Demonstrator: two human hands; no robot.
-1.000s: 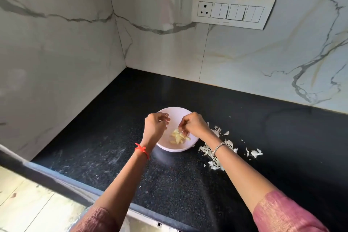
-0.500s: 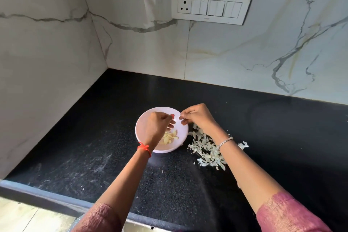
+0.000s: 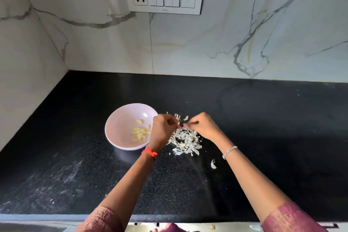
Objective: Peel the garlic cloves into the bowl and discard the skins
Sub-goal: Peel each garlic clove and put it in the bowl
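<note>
Where black table (image 3: 263, 118) meets marble walls (image 3: 207, 43), bowl (image 3: 116, 124) of cloves (image 3: 140, 133) sits left of skins (image 3: 185, 140); left hand (image 3: 162, 131), right hand (image 3: 204, 128) grips pinched on one scrap (image 3: 182, 125), axis unreadable.

Pinched bit (image 3: 179, 127) betw. fingertips (image 3: 186, 124) too small, unclear.

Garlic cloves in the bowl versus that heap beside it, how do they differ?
The cloves are pale yellow and plump; the skins are white, thin, curled flakes. The cloves lie inside the bowl; the skins lie loose on the black counter, right of it. Both sit in small heaps.
</note>
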